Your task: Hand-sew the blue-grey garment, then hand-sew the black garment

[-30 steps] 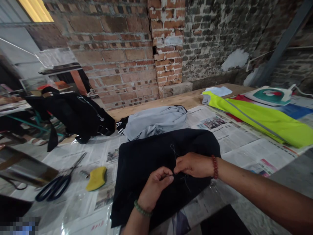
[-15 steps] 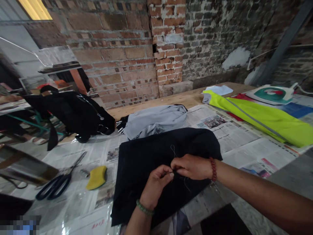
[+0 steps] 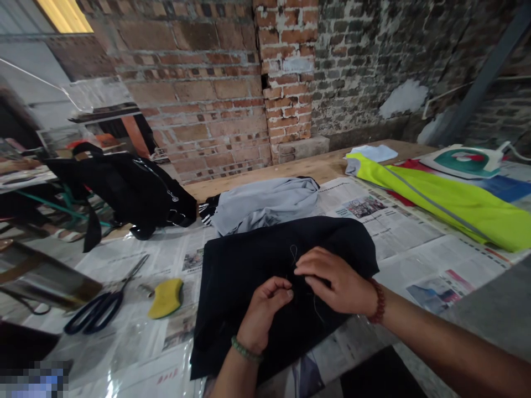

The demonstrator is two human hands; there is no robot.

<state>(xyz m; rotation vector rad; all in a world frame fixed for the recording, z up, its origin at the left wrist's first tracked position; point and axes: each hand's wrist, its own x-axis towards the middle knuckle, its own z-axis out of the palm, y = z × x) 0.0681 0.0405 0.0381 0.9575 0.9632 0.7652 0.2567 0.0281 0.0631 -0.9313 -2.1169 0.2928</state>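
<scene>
Curling over dark cloth (image 3: 244, 260): left grip (image 3: 265, 307) (closed or not, cannot tell); right grip (image 3: 342, 282) parted.

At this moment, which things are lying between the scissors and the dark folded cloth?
In the head view, a yellow sponge and a small grey object lie over newspaper between the scissors and the dark folded cloth.

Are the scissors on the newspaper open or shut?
Shut: the scissors have their blades together as one narrow shape, with no gap showing between them.
</scene>
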